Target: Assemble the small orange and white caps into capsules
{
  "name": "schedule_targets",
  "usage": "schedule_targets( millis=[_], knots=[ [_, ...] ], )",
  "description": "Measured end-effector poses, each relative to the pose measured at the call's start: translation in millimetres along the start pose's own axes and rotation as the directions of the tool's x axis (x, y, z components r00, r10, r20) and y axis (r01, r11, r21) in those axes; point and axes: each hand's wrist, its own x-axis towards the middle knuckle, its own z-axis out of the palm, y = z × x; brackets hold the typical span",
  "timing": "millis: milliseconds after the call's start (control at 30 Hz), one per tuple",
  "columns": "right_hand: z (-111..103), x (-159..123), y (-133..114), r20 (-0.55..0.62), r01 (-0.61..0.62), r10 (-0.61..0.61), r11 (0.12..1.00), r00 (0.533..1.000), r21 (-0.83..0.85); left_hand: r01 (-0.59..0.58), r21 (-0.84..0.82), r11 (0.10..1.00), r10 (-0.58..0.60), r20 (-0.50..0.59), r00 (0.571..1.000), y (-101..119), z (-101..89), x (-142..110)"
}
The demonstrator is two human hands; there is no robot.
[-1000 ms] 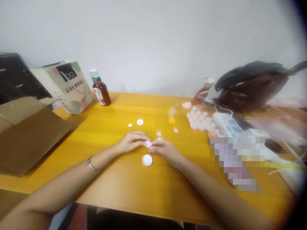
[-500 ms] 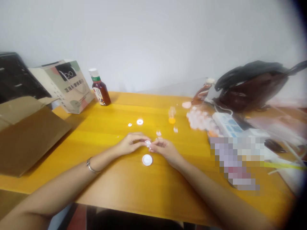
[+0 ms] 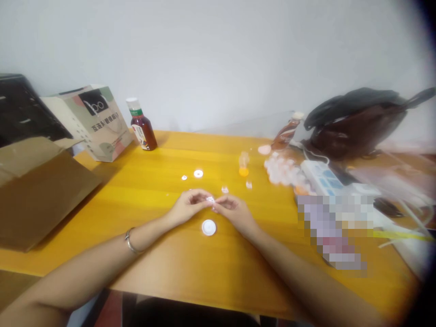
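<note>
Both my hands meet over the middle of the yellow table (image 3: 170,263). My left hand (image 3: 186,206) and my right hand (image 3: 233,211) pinch one small white patterned piece (image 3: 210,199) between their fingertips, a little above the tabletop. A round white cap (image 3: 209,227) lies flat just in front of the hands. Beyond them lie a small white disc (image 3: 198,173), a tiny white bit (image 3: 184,177), two small clear pieces (image 3: 225,189) and a small clear vial with an orange base (image 3: 244,164). A silver bracelet sits on my left wrist.
A cardboard box (image 3: 37,190) and a paper gift bag (image 3: 97,120) stand at the left, with a dark red drink bottle (image 3: 142,127) behind. To the right are a heap of pale caps (image 3: 282,170), a power strip (image 3: 322,177), a lying bottle (image 3: 284,131) and a dark bag (image 3: 357,120).
The hands have lifted slightly and drawn closer at the fingertips, turning the small white piece between them. Nothing else on the table has moved.
</note>
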Motion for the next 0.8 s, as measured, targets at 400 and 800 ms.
schedule_targets(
  millis=[400,800],
  knots=[
    [-5.5,-8.0,-5.7,0.156,0.157,-0.11,0.93,0.982,-0.331,-0.007,0.067,0.998,0.014,-0.109,0.994,-1.4,-1.6,0.4],
    [-9.3,-5.9,2.6,0.431,0.46,-0.228,0.679,0.873,-0.572,-0.242,0.366,0.898,0.14,0.284,0.949,21.9,-17.1,-13.6]
  ],
)
